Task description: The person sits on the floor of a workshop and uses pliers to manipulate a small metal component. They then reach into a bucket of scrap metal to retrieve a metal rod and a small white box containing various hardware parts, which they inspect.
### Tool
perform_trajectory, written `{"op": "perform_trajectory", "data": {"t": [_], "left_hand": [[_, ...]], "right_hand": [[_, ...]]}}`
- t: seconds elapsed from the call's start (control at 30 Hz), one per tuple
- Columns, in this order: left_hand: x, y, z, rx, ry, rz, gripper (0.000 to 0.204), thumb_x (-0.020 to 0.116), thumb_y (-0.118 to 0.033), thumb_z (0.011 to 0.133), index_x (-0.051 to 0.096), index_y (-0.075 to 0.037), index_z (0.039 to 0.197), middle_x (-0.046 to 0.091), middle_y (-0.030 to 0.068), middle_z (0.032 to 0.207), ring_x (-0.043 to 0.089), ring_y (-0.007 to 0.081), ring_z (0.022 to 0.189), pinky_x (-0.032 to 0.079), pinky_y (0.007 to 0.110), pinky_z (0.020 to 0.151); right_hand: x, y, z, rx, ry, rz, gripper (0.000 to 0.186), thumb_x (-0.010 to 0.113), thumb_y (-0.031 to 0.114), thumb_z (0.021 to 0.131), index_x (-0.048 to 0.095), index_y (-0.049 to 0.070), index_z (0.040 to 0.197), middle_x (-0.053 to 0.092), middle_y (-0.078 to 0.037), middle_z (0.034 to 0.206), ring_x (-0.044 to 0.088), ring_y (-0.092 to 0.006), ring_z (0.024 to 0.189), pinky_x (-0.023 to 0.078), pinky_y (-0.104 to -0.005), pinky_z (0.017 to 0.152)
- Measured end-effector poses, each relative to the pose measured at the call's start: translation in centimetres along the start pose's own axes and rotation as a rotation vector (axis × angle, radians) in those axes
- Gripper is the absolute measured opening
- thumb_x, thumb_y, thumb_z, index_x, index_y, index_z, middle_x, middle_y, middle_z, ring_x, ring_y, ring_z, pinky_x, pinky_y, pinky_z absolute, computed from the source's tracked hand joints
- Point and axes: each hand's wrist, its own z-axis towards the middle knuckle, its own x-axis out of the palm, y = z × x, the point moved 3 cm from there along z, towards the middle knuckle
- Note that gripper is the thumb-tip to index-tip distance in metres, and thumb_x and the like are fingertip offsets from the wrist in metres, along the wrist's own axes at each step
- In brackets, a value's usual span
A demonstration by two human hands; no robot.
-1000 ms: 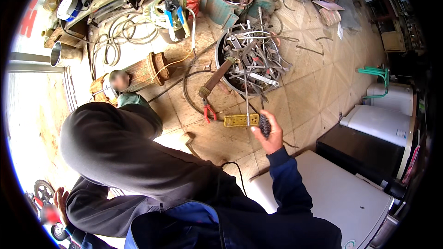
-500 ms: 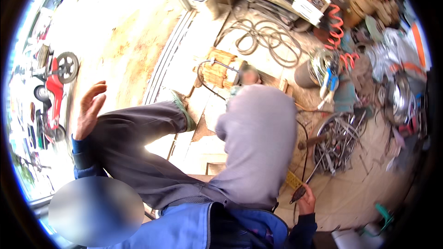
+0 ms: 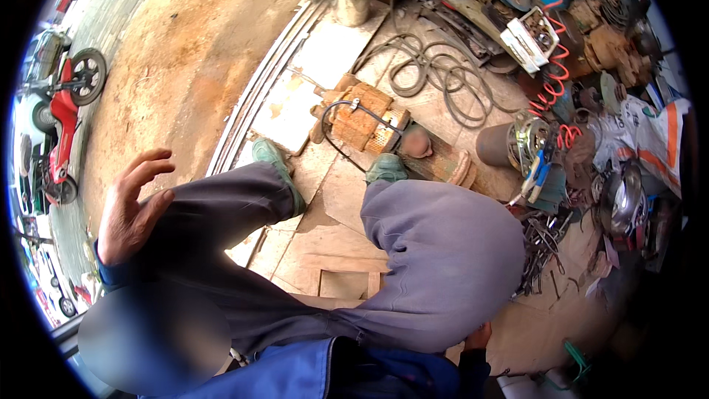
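Observation:
My left hand point(image 3: 136, 214) is raised beside my left leg point(image 3: 199, 199), its fingers apart and loosely curved with nothing in them. My right hand point(image 3: 478, 336) is mostly hidden behind my right knee point(image 3: 450, 251); what it holds cannot be seen. Past my green shoes point(image 3: 273, 155) lies a rusty machine part point(image 3: 360, 111) with a black cable across it, beside a rusty cylinder point(image 3: 447, 166). The pile of wrenches and steel tools point(image 3: 543, 251) is to the right, partly behind my knee.
A metal bucket point(image 3: 347, 4) stands by the doorway track point(image 3: 258, 89). Coiled hose point(image 3: 413, 66), a red spiral hose point(image 3: 554, 37), a white box point(image 3: 528, 48) and sacks point(image 3: 657, 148) crowd the back and right. Red motorbikes point(image 3: 70, 114) stand outside on the left.
My view has swung toward the doorway. My left hand has come up from low at the left. My right hand, earlier gripping a dark-handled rod tool, has slipped mostly behind my knee.

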Motion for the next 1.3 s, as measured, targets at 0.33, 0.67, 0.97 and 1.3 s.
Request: {"op": "perform_trajectory", "data": {"t": [0.33, 0.67, 0.97, 1.3], "left_hand": [[1.1, 4.7, -1.8, 0.06, 0.004, -0.047, 0.039, 0.057, -0.028, 0.106, 0.057, -0.007, 0.138, 0.054, 0.0118, 0.147, 0.052, 0.0225, 0.134, 0.042, 0.037, 0.107], [0.3, 2.3, 1.0, -0.142, 0.136, -0.152, 0.041, 0.06, -0.031, 0.104, 0.059, -0.006, 0.137, 0.058, 0.0094, 0.141, 0.057, 0.0198, 0.126, 0.045, 0.033, 0.1], [1.1, -0.6, 3.3, -0.08, 0.183, -0.222, 0.042, 0.063, -0.033, 0.102, 0.061, -0.003, 0.131, 0.063, 0.0082, 0.128, 0.061, 0.0182, 0.112, 0.049, 0.032, 0.091], [1.1, -0.4, 2.8, 0.003, 0.132, -0.245, 0.031, 0.065, -0.017, 0.095, 0.066, 0.006, 0.116, 0.065, 0.0183, 0.129, 0.061, 0.0258, 0.121, 0.048, 0.037, 0.103]], "right_hand": [[-0.2, 1.7, -1.1, 0.115, -0.05, -0.034, 0.032, 0.063, 0.014, 0.099, 0.059, 0.008, 0.13, 0.058, 0.0, 0.076, 0.054, -0.0095, 0.055, 0.047, -0.0289, 0.049], [-1.5, -2.3, -1.0, 0.208, -0.108, 0.364, 0.069, 0.062, 0.007, 0.091, 0.034, 0.005, 0.154, 0.058, -0.008, 0.076, 0.051, -0.0148, 0.048, 0.043, -0.0314, 0.045], [-0.6, -7.9, 0.9, -0.008, -0.339, 0.299, 0.021, 0.067, 0.007, 0.09, 0.064, 0.0, 0.109, 0.055, 0.0, 0.066, 0.045, -0.0084, 0.045, 0.034, -0.0274, 0.04], [0.4, -3.4, -1.9, -0.033, -0.535, -0.304, 0.044, 0.076, 0.012, 0.076, 0.064, -0.008, 0.114, 0.07, -0.018, 0.094, 0.07, -0.0282, 0.085, 0.055, -0.0412, 0.077]]}}
